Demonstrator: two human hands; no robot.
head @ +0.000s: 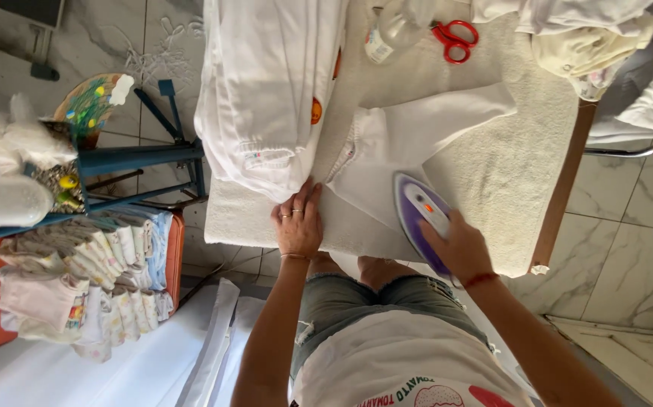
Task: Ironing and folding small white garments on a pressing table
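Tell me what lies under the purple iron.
The purple iron, held by the right hand, rests on a small white garment spread over the towel-covered board. The fabric beneath its soleplate is hidden.

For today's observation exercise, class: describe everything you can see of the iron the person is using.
The iron is purple with a white top and a small orange spot on it, and looks like plastic. It lies sole down on a small white garment spread over the cream padded ironing surface, its pointed tip aimed away from the person. The right hand closes over its handle. Its soleplate and cord are hidden.
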